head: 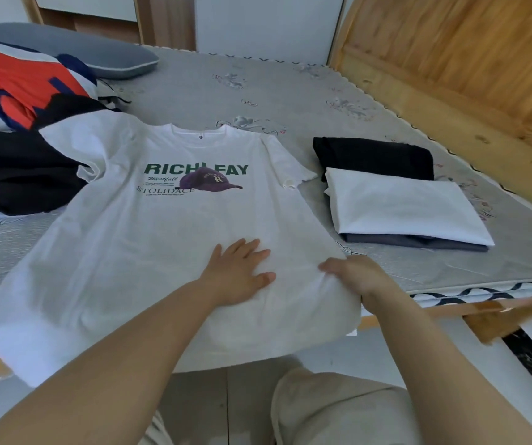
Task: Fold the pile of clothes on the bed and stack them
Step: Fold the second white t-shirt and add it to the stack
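A white T-shirt [149, 226] with green lettering and a purple cap print lies spread face up on the bed, its hem hanging over the near edge. My left hand [242, 271] presses flat on its lower middle with straight fingers. My right hand [351, 274] grips the shirt's lower right edge, bunching the fabric. On the right sits a stack of folded clothes [399, 207]: a white piece on a dark grey one, with a folded black garment [373, 157] behind. The unfolded pile [17, 162], black, white, red and navy, lies at the left.
A grey pillow [75, 49] lies at the far left. The grey patterned mattress [258, 88] stretches beyond the shirt. A wooden headboard [450, 56] runs along the right. My beige-trousered legs [338, 409] stand against the bed's near edge, above a pale tiled floor.
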